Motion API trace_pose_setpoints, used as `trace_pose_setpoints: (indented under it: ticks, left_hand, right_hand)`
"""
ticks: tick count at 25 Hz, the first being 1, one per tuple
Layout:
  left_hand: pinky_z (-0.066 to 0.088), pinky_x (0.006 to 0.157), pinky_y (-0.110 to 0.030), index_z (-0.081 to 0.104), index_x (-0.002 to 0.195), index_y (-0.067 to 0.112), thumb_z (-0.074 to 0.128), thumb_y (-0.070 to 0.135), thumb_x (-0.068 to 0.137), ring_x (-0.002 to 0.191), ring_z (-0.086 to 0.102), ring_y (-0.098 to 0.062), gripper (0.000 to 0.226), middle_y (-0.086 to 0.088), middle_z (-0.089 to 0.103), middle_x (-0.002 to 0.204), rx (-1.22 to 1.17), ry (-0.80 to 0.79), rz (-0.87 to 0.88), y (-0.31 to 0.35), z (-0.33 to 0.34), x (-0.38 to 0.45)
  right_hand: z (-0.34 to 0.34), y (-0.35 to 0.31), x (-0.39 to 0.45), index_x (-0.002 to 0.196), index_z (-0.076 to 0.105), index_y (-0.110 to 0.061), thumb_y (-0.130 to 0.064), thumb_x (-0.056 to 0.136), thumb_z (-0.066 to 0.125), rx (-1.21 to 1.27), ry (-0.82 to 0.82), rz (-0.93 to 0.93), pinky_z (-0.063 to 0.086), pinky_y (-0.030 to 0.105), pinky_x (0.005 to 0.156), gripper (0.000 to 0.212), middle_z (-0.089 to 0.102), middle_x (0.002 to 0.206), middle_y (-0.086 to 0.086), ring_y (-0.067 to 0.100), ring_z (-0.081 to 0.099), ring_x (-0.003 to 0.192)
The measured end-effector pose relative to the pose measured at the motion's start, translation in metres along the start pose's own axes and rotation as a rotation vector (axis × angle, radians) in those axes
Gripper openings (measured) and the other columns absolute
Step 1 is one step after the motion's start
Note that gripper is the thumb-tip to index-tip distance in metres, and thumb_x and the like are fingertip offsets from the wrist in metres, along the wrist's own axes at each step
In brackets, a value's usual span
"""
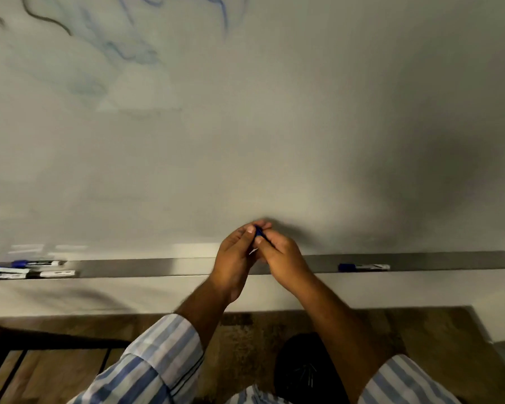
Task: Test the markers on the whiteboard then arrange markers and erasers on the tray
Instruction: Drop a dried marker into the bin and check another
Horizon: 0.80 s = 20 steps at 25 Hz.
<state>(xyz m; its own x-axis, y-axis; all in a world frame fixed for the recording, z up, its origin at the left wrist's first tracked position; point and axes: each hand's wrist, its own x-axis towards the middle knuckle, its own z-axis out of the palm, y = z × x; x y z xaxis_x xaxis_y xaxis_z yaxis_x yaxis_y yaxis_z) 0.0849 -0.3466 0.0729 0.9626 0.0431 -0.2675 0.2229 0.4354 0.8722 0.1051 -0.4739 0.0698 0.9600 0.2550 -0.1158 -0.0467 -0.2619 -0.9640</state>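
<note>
Both my hands meet just above the metal tray (164, 267) at the foot of the whiteboard (245, 141). Between them is a blue marker (260, 234); my left hand (236, 258) pinches its upper, capped end and my right hand (280, 259) grips its body. Most of that marker is hidden by my fingers. Three markers (29, 269) lie at the tray's left end, two of them with blue caps. One blue-capped marker (363, 267) lies on the tray to the right of my hands.
Blue and black scribbles and smudges (123, 45) mark the board's upper left. Below the board is a brown patterned floor (245, 339), with a dark frame (27, 351) at the lower left and my dark shoe (306, 371).
</note>
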Motion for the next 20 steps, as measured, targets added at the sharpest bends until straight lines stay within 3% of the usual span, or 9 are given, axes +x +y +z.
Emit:
trace_pose_setpoints:
  ticks: [2,5,8,10,12,15,17,19,20]
  left_hand:
    - [0.055,0.104,-0.037,0.066,0.133,0.000,0.049,0.021,0.110,0.125,0.066,-0.025,0.036,-0.017,0.070,0.135,-0.053,-0.037,0.018,0.015,-0.010,-0.008]
    - [0.053,0.107,-0.039,0.064,0.135,-0.001,0.053,0.027,0.104,0.130,0.063,-0.027,0.043,-0.014,0.068,0.142,-0.064,-0.138,0.061,0.043,-0.025,-0.019]
    - [0.059,0.094,-0.041,0.068,0.130,0.004,0.056,0.032,0.102,0.113,0.070,-0.030,0.041,-0.014,0.069,0.139,-0.077,-0.333,0.116,0.081,-0.045,-0.027]
    - [0.058,0.080,-0.053,0.071,0.122,0.008,0.059,0.037,0.099,0.080,0.065,-0.045,0.039,-0.010,0.078,0.109,0.021,-0.428,0.164,0.111,-0.056,-0.029]
    - [0.049,0.076,-0.065,0.067,0.113,0.009,0.059,0.041,0.100,0.064,0.050,-0.051,0.035,-0.002,0.068,0.070,0.080,-0.428,0.231,0.134,-0.060,-0.032]
    - [0.057,0.082,-0.043,0.068,0.101,0.015,0.057,0.039,0.102,0.079,0.064,-0.033,0.027,-0.002,0.062,0.065,-0.108,-0.273,0.262,0.156,-0.051,-0.047]
    - [0.057,0.069,-0.027,0.064,0.094,0.020,0.053,0.038,0.102,0.092,0.068,-0.020,0.023,-0.001,0.065,0.079,-0.227,-0.185,0.292,0.169,-0.052,-0.056]
    - [0.050,0.053,-0.023,0.060,0.093,0.021,0.053,0.038,0.102,0.092,0.069,-0.015,0.021,0.000,0.067,0.088,-0.226,-0.155,0.331,0.184,-0.058,-0.062]
    - [0.051,0.052,-0.023,0.061,0.096,0.020,0.053,0.038,0.101,0.093,0.070,-0.015,0.020,-0.002,0.071,0.093,-0.214,-0.163,0.356,0.193,-0.063,-0.066]
  right_hand:
    - [0.007,-0.017,-0.002,0.128,0.069,-0.026,-0.030,0.111,0.051,-0.016,-0.064,-0.022,0.058,0.031,0.093,0.025,0.075,0.109,-0.008,0.007,0.071,0.102]
    - [0.020,-0.048,-0.009,0.124,0.067,-0.026,-0.028,0.113,0.048,0.021,-0.128,-0.050,0.047,0.016,0.071,0.022,0.069,0.082,-0.026,-0.006,0.064,0.075]
    - [0.035,-0.082,-0.017,0.101,0.068,-0.016,-0.023,0.112,0.051,0.178,-0.158,-0.078,0.036,0.017,0.051,0.021,0.057,0.063,-0.014,0.001,0.045,0.053]
    - [0.046,-0.111,-0.020,0.090,0.068,-0.005,-0.028,0.108,0.058,0.314,-0.168,-0.080,0.032,0.021,0.045,0.030,0.060,0.065,0.008,0.010,0.042,0.049]
    - [0.060,-0.137,-0.020,0.087,0.071,-0.009,-0.033,0.103,0.062,0.432,-0.183,-0.066,0.027,0.022,0.044,0.029,0.062,0.070,0.015,0.013,0.040,0.049]
    - [0.085,-0.166,-0.015,0.079,0.063,-0.017,-0.033,0.109,0.055,0.378,-0.101,-0.077,0.022,0.020,0.045,0.035,0.051,0.064,0.004,0.011,0.035,0.051]
    - [0.106,-0.179,-0.014,0.073,0.054,-0.017,-0.034,0.111,0.050,0.182,-0.019,-0.152,0.027,0.020,0.046,0.043,0.047,0.056,-0.002,0.011,0.038,0.049]
    - [0.122,-0.187,-0.019,0.067,0.050,-0.020,-0.035,0.112,0.049,0.085,0.040,-0.241,0.033,0.019,0.050,0.048,0.046,0.053,-0.005,0.008,0.041,0.047]
    - [0.129,-0.193,-0.023,0.067,0.051,-0.020,-0.035,0.112,0.049,0.100,0.048,-0.276,0.034,0.019,0.051,0.048,0.047,0.054,-0.004,0.008,0.042,0.048]
